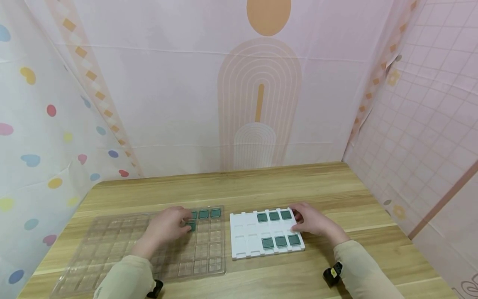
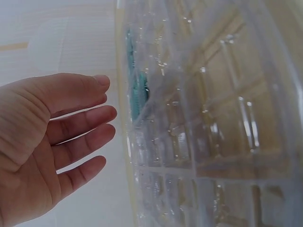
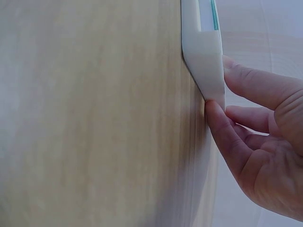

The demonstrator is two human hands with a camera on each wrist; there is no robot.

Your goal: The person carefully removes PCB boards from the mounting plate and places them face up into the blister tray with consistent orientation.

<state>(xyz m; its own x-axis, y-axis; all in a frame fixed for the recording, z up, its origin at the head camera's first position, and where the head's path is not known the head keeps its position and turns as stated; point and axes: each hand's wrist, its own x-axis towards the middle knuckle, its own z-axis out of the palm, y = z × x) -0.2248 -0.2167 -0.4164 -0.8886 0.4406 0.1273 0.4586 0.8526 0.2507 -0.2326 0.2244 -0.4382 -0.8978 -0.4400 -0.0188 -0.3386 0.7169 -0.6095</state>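
My left hand [image 1: 168,224] is over a clear plastic compartment tray [image 1: 205,261], its fingers near a small green circuit board [image 1: 191,225]. In the left wrist view this hand [image 2: 71,127] has loosely bent fingers with nothing between them. At the tray's back right corner lie more green boards [image 1: 215,212], partly hidden by the hand. To the right is a white tray [image 1: 242,245], holding three green boards [image 1: 274,216] along its back and three [image 1: 280,241] along its front. My right hand [image 1: 311,220] grips this tray's right end, thumb and finger at its edge [image 3: 203,56].
Both trays lie on a wood-grain table [image 1: 269,274], side by side with a narrow gap between them. A patterned cloth [image 1: 168,104] hangs behind the table and along both sides. Black wrist devices [image 1: 332,274] sit at the sleeves.
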